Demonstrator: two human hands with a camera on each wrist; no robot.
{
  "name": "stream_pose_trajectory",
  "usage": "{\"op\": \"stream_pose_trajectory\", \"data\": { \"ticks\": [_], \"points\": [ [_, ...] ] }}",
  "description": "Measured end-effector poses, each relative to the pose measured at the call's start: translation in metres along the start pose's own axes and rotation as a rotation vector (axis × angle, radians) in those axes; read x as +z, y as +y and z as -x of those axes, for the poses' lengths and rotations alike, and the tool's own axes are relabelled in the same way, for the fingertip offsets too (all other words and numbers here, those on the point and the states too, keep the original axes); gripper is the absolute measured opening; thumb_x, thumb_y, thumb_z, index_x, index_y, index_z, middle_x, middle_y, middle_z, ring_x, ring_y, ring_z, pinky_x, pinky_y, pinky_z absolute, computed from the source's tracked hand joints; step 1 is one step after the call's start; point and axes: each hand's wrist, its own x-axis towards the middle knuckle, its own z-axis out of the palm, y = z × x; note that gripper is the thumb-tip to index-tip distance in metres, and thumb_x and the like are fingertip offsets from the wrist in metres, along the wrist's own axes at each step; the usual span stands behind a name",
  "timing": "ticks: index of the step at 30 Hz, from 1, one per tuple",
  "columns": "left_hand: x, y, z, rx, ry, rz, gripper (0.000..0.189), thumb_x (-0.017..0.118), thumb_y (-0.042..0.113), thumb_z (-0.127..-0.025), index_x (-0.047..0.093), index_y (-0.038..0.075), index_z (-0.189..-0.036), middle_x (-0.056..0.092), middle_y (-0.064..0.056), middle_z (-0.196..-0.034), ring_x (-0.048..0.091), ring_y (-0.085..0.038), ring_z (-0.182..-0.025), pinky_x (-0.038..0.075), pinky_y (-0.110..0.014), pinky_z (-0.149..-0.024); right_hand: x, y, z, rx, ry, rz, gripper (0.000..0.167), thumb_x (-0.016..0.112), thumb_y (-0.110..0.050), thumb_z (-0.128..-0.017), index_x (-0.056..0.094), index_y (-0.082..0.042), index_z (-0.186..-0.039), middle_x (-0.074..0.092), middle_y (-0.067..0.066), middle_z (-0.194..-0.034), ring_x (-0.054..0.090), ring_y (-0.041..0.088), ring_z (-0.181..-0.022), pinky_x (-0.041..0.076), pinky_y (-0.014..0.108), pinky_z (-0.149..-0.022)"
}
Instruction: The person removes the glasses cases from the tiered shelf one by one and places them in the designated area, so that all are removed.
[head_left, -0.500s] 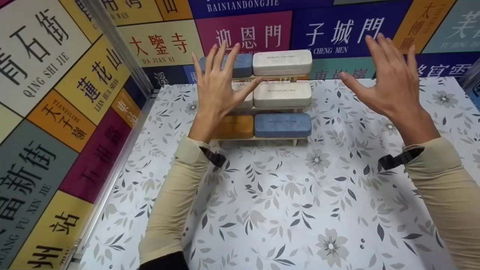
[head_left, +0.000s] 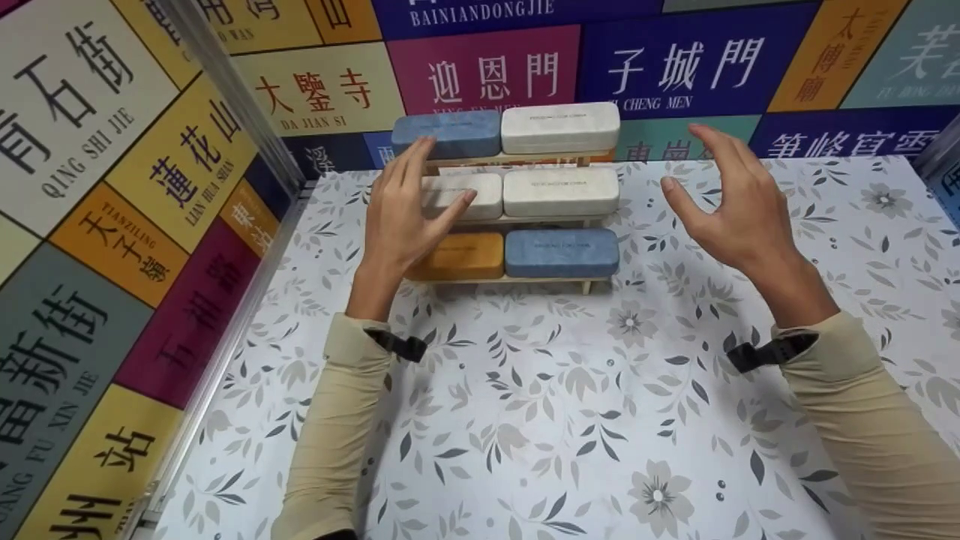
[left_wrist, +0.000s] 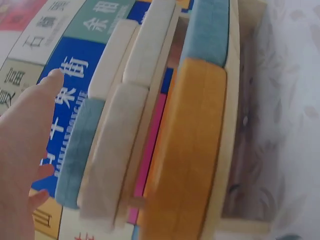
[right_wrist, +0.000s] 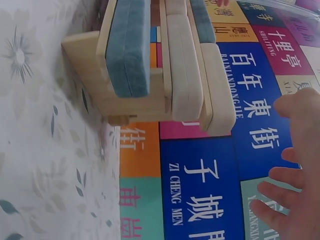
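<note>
A three-tier wooden rack [right_wrist: 82, 55] bears long, rounded cases that look like glasses cases, two per tier. On top sit a blue case [head_left: 450, 129] and a white case [head_left: 561, 129]; two white cases, left [head_left: 480, 193] and right [head_left: 561, 193], fill the middle. Below are an orange case [head_left: 476, 255] and a blue case [head_left: 562, 253]. My left hand [head_left: 401, 214] hovers at the rack's left side, fingers spread and holding nothing; it overlaps the left cases in the head view. To the right of the rack, apart from it, my right hand [head_left: 742, 210] is raised with fingers loosely bent and nothing held.
A white tabletop [head_left: 540, 397] with a leaf and flower print lies under the rack. Panels with coloured street-name signs stand behind [head_left: 675, 64] and along the left side [head_left: 75, 315]. Black straps [head_left: 397, 345] circle both wrists.
Both hands have come down and nearer to me, the left also shifting leftward, so more of the left cases shows. Their fingers are less stretched upward. The cases have stayed on the rack.
</note>
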Motion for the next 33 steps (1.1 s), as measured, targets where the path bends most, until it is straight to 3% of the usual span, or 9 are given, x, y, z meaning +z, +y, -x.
{"op": "stream_pose_trajectory", "data": {
  "ticks": [4, 8, 11, 15, 19, 21, 26, 33],
  "points": [
    [0.002, -0.014, 0.012, -0.022, 0.039, 0.098, 0.090, 0.068, 0.071, -0.097, 0.047, 0.015, -0.164, 0.049, -0.006, -0.169, 0.044, -0.024, -0.158, 0.028, -0.039, -0.135, 0.010, 0.001, 0.006, -0.006, -0.002, -0.072, 0.061, 0.071, -0.037, -0.104, 0.052, -0.025, -0.161, 0.061, 0.010, -0.156, 0.060, 0.039, -0.138, 0.052, 0.062, -0.105],
    [0.007, -0.031, 0.025, -0.041, 0.076, 0.170, 0.088, 0.073, 0.064, -0.097, 0.046, 0.012, -0.164, 0.049, -0.009, -0.168, 0.043, -0.022, -0.159, 0.030, -0.039, -0.134, 0.020, 0.003, 0.013, 0.011, -0.024, -0.132, 0.056, 0.070, -0.032, -0.105, 0.055, -0.023, -0.159, 0.062, 0.007, -0.155, 0.060, 0.031, -0.140, 0.052, 0.026, -0.110],
    [0.008, -0.043, 0.033, -0.059, 0.056, 0.185, 0.090, 0.073, 0.062, -0.098, 0.043, 0.011, -0.166, 0.046, -0.010, -0.170, 0.041, -0.022, -0.160, 0.031, -0.041, -0.134, 0.029, 0.005, 0.019, 0.024, -0.041, -0.168, 0.054, 0.069, -0.030, -0.106, 0.055, -0.023, -0.158, 0.063, 0.007, -0.153, 0.063, 0.029, -0.137, 0.044, 0.007, -0.099],
    [0.010, -0.054, 0.042, -0.104, 0.009, 0.233, 0.091, 0.075, 0.058, -0.098, 0.039, 0.012, -0.168, 0.041, -0.010, -0.172, 0.039, -0.022, -0.161, 0.033, -0.043, -0.133, 0.042, 0.007, 0.026, 0.063, -0.078, -0.221, 0.055, 0.068, -0.030, -0.107, 0.053, -0.023, -0.159, 0.065, 0.008, -0.151, 0.066, 0.030, -0.134, 0.054, 0.023, -0.102],
    [0.018, -0.061, 0.051, -0.178, -0.026, 0.372, 0.088, 0.076, 0.053, -0.099, 0.036, 0.014, -0.168, 0.042, -0.011, -0.170, 0.047, -0.027, -0.154, 0.042, -0.046, -0.126, 0.055, 0.008, 0.034, 0.120, -0.145, -0.270, 0.062, 0.067, -0.035, -0.108, 0.045, -0.022, -0.164, 0.062, 0.011, -0.153, 0.067, 0.032, -0.133, 0.058, 0.050, -0.104],
    [0.024, -0.062, 0.056, -0.228, -0.055, 0.458, 0.088, 0.074, 0.052, -0.100, 0.033, 0.016, -0.170, 0.042, -0.010, -0.170, 0.050, -0.028, -0.151, 0.046, -0.049, -0.122, 0.061, 0.008, 0.037, 0.146, -0.183, -0.296, 0.067, 0.066, -0.036, -0.108, 0.039, -0.021, -0.167, 0.059, 0.012, -0.157, 0.068, 0.033, -0.132, 0.057, 0.055, -0.105],
    [0.039, -0.062, 0.067, -0.346, -0.112, 0.615, 0.090, 0.074, 0.052, -0.101, 0.029, 0.021, -0.172, 0.039, -0.007, -0.173, 0.050, -0.027, -0.151, 0.044, -0.055, -0.122, 0.072, 0.004, 0.043, 0.187, -0.299, -0.337, 0.081, 0.066, -0.039, -0.108, 0.024, -0.016, -0.173, 0.050, 0.017, -0.165, 0.066, 0.039, -0.134, 0.055, 0.059, -0.107],
    [0.051, -0.064, 0.081, -0.455, -0.182, 0.626, 0.098, 0.077, 0.058, -0.096, 0.029, 0.018, -0.172, 0.041, -0.011, -0.172, 0.038, -0.027, -0.161, 0.029, -0.042, -0.134, 0.086, 0.002, 0.049, 0.223, -0.414, -0.331, 0.094, 0.069, -0.048, -0.105, 0.019, -0.005, -0.173, 0.046, 0.025, -0.167, 0.056, 0.046, -0.144, 0.051, 0.062, -0.114]
  ]
}}
